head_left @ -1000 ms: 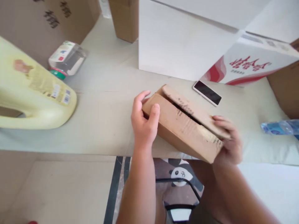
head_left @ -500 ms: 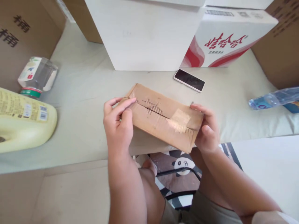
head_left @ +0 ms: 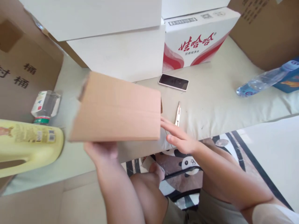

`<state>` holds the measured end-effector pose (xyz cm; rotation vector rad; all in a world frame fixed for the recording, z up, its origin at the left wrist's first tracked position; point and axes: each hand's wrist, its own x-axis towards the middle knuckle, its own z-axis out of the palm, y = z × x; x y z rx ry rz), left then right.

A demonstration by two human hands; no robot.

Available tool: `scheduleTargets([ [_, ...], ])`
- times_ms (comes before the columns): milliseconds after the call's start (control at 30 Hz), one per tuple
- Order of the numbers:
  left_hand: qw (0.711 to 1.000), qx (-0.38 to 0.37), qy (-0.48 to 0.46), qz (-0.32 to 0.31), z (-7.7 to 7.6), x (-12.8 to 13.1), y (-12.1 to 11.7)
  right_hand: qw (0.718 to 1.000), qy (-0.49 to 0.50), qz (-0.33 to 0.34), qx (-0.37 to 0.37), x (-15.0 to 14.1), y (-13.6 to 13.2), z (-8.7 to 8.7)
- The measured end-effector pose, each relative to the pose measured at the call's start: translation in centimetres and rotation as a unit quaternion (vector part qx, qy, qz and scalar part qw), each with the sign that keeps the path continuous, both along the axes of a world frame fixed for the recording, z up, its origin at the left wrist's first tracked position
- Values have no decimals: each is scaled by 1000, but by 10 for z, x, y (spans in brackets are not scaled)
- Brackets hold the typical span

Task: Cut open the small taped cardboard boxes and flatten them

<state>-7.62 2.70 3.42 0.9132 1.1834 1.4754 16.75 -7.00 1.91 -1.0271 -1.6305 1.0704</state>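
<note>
A brown cardboard box (head_left: 121, 109) is held up off the padded surface, a plain side facing me. My left hand (head_left: 102, 151) supports it from below at its near left edge; most of those fingers are hidden behind the box. My right hand (head_left: 178, 137) is by the box's lower right corner, fingers stretched out and apart, their tips at or very near its side. Just beyond those fingers a utility knife (head_left: 178, 113) lies on the surface.
A phone (head_left: 173, 82) lies before white cartons (head_left: 198, 46). To the left are a yellow jug (head_left: 32, 143) and a clear jar (head_left: 46, 105); to the right, a plastic bottle (head_left: 259, 82). Large brown cartons (head_left: 21, 65) stand at both sides.
The box has been turned and lifted leftward, so its taped, torn face no longer shows. My right hand has loosened from its right end. The knife now shows; my view has shifted.
</note>
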Motion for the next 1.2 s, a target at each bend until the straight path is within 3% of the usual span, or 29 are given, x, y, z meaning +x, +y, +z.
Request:
scheduleTargets([
  [100,989,-112,-86,-34,3,20,-10,998,-20,-10,59,2,-3,5],
  [233,970,-214,-77,-87,-2,38,-14,993,-28,-78,79,13,-8,11],
  [333,953,-256,-11,-159,-7,49,-19,988,-27,-126,83,24,-11,15],
  [500,874,-317,167,-329,-8,61,-26,979,7,-196,55,36,-11,11],
  [567,887,-278,205,-307,-10,65,-24,981,15,-186,50,37,-10,9],
  [633,938,-187,213,-202,-13,67,-21,985,15,-165,48,38,-10,7],
  [700,977,-43,192,-82,-17,69,-18,989,13,-144,39,40,-12,5],
  [767,977,100,187,-35,-19,72,-18,993,29,-116,23,42,-13,1],
  [833,955,176,228,-67,-18,75,-21,989,67,-133,7,45,-13,-4],
  [900,940,195,265,-94,-16,80,-24,974,50,-221,-21,50,-9,-11],
  [967,937,197,272,-93,-13,84,-26,953,-64,-290,-67,55,-3,-15],
  [1100,939,206,267,-71,-15,86,-27,895,-356,-219,-158,59,5,-14],
  [1200,937,217,265,-64,-20,84,-25,837,-460,-215,-202,62,5,-8],
])
